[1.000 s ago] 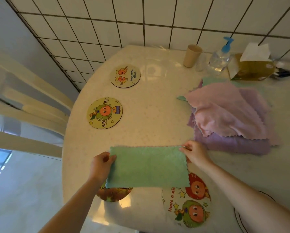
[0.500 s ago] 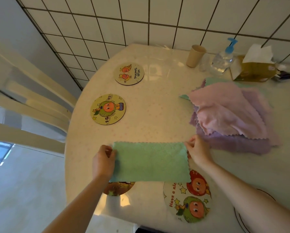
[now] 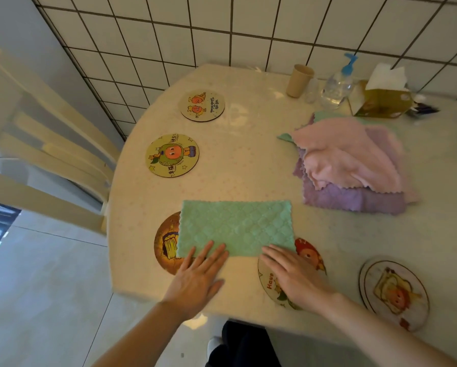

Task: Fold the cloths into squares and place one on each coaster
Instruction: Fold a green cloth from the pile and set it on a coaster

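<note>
Green cloth (image 3: pixel 236 227) lies flat on table (image 3: pixel 248 165) as long rectangle, one fold short of square, overlapping brown coaster (image 3: pixel 166 245) at its left end and red-character coaster (image 3: pixel 310 256) at its right. Left hand (image 3: pixel 198 279) and right hand (image 3: pixel 293 276) both flat, fingers straight, fingertips pressing near edge, gripping nothing. Risk: slick tabletop, so cloth may slide during second fold; layers could skew, giving crooked square. Pink and purple cloth pile (image 3: pixel 351 168) waits unfolded, well apart.

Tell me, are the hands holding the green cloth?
No, nothing is held. Both hands, left and right, lie flat, fingers straight, pressing the near edge of the green cloth on the table.
</note>
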